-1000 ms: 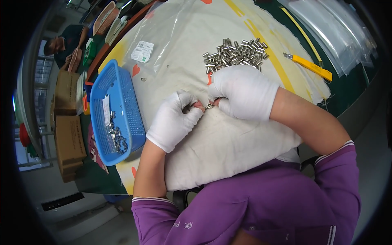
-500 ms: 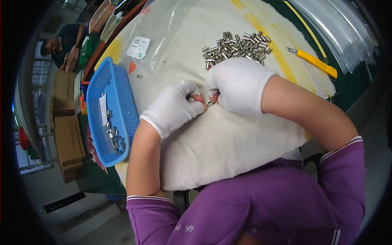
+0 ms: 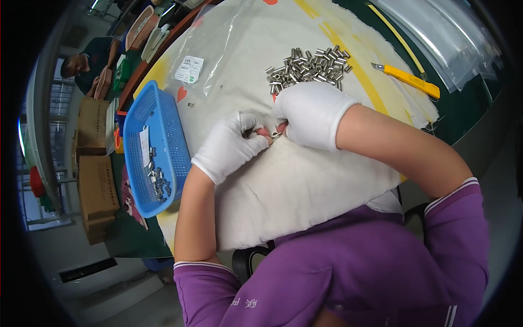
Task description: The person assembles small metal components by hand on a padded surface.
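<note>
My left hand (image 3: 229, 144) and my right hand (image 3: 313, 115), both in white gloves with bare fingertips, meet over the cloth. Between their pinched fingertips is a small shiny metal piece (image 3: 275, 134), mostly covered by the fingers, so its exact shape is hard to make out. Just beyond my right hand lies a heap of short silvery metal tubes (image 3: 310, 66). To the left of my left hand stands a blue plastic basket (image 3: 177, 133) with small metal pieces (image 3: 159, 182) and a paper slip inside.
A pale cloth (image 3: 305, 191) covers the work surface. At the right lies a yellow utility knife (image 3: 408, 79), blade out, near clear plastic bags (image 3: 436, 38). A clear bag with a label (image 3: 189, 69) lies far left, near one loose metal piece (image 3: 190, 104). Another person (image 3: 92, 62) sits beyond, near cardboard boxes (image 3: 98, 182).
The whole view has shifted slightly. Both hands keep their pinch on the small metal piece, which sits at a slightly different angle.
</note>
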A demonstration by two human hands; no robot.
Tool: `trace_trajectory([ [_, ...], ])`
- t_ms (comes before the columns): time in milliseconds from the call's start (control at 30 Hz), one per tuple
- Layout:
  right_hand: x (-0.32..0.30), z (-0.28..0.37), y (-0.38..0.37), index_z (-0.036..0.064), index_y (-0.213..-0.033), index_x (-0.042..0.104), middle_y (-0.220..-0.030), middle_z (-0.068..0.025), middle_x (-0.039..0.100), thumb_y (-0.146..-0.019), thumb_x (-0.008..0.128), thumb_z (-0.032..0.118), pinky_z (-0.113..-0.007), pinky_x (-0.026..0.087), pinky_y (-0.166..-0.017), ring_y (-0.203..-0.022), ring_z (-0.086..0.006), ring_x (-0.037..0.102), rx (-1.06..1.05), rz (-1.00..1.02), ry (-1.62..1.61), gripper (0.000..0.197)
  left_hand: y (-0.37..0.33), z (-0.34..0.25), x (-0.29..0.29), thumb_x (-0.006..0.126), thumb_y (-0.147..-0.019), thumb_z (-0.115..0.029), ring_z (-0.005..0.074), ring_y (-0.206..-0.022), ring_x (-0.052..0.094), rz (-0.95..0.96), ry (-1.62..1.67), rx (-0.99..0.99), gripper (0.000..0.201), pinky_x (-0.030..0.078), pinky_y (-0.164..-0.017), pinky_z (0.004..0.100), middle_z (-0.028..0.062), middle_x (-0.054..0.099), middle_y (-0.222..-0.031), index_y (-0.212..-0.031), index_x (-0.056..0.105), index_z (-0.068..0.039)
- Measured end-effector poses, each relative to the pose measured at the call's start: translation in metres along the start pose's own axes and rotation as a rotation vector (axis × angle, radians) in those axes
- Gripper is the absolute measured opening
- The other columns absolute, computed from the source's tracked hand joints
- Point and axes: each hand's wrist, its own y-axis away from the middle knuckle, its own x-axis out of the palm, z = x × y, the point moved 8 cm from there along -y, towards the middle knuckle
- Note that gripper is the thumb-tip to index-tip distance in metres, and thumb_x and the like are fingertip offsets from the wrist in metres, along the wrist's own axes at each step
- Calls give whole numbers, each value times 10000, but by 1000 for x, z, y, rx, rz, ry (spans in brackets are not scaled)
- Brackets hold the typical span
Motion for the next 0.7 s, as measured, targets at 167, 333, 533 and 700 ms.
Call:
trace_trajectory([
  [167,-9,1,18,50,-815,675,-793,-176,640,-769,642,124,-430,502,-710,-776,-360,624,-81,-222,-102,93,19,-10,-3,655,-780,-68,190,-637,517,-277,-79,261,91,443,-623,309,96,541,-710,-814,623,10],
  [333,-13,-8,18,54,-869,662,-837,-161,631,-778,643,129,-426,496,-733,-814,-349,616,-101,-261,-186,120,21,-10,-7,675,-773,-38,194,-661,520,-377,64,337,86,431,-618,299,96,540,-739,-793,597,-8],
  [533,-11,-5,16,61,-872,656,-837,-131,629,-770,648,117,-424,492,-727,-816,-332,611,-153,-283,-156,116,28,-21,-15,717,-745,-26,205,-619,515,-460,58,484,112,421,-579,302,82,539,-702,-770,607,-26],
  [700,-20,-6,20,58,-859,657,-820,-129,623,-751,646,98,-421,496,-719,-798,-327,609,-187,-373,-186,115,27,-21,-16,732,-754,-15,154,-659,520,-472,-6,468,140,424,-612,277,47,554,-750,-755,593,-27],
])
